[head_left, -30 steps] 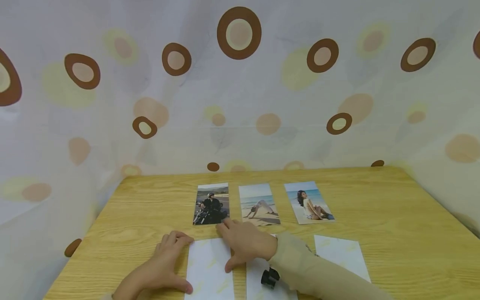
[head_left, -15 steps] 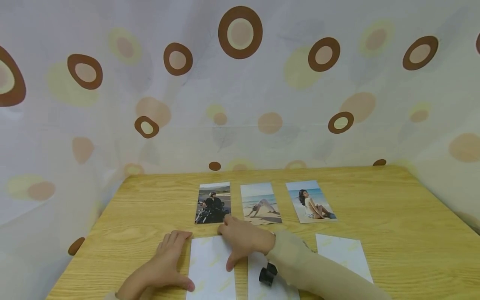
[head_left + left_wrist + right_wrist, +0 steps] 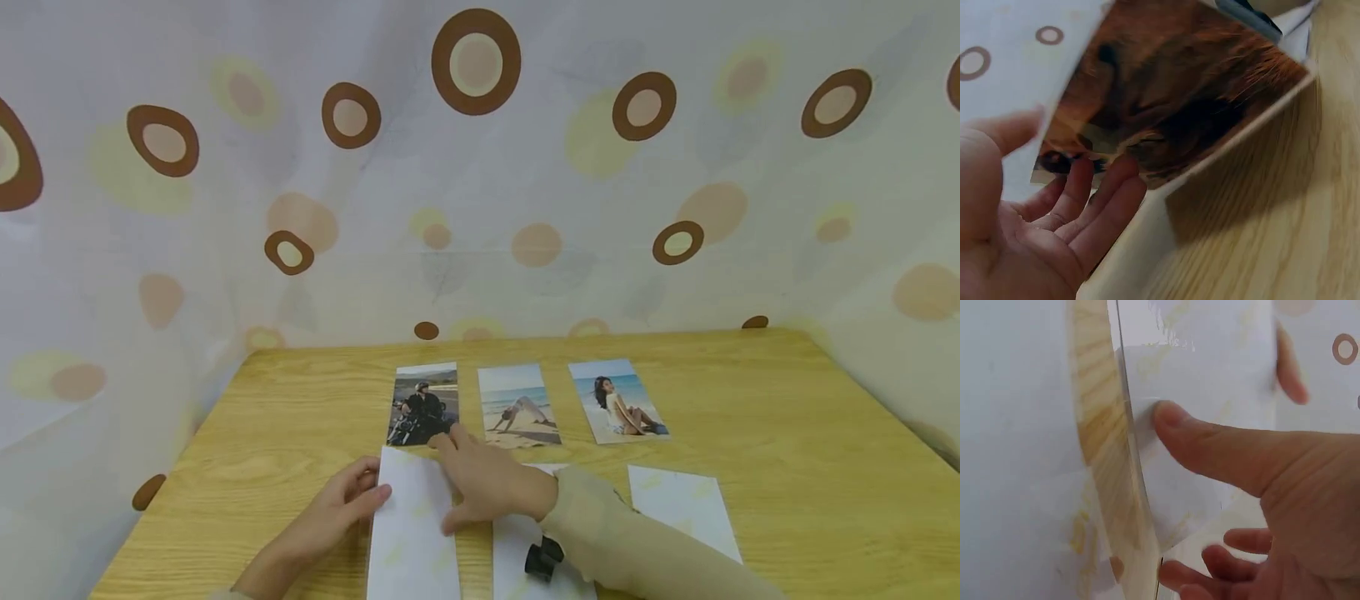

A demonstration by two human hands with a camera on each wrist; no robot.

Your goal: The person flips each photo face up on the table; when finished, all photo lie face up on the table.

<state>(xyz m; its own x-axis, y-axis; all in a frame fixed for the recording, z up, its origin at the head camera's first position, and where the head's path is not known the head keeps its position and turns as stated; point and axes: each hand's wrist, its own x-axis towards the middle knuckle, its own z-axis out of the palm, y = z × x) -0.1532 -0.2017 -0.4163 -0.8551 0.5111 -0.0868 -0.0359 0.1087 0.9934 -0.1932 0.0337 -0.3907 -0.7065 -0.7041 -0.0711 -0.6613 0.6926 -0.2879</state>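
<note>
A face-down photo (image 3: pixel 411 533) with a white back is tilted, its left edge raised from the table. My left hand (image 3: pixel 322 512) pinches that edge, thumb on the white back and fingers beneath. In the left wrist view, the underside of the photo (image 3: pixel 1166 81) shows a dark reddish-brown picture, fingertips against it. My right hand (image 3: pixel 495 481) lies across the photo's right side with fingers spread. In the right wrist view the right thumb (image 3: pixel 1210 442) rests on the white back (image 3: pixel 1204 356) near its edge, the other fingers past the near corner.
Three face-up photos lie in a row behind: a motorcycle rider (image 3: pixel 423 407), a beach stretch (image 3: pixel 517 400) and a seated person by the sea (image 3: pixel 618 402). Two more white-backed photos lie to the right, one (image 3: pixel 512 554) partly under the right forearm, the other (image 3: pixel 682 508) farther right.
My left hand has gone from lying beside the white-backed photo to gripping its left edge, which has risen and tilted. The right hand has stayed nearly in place.
</note>
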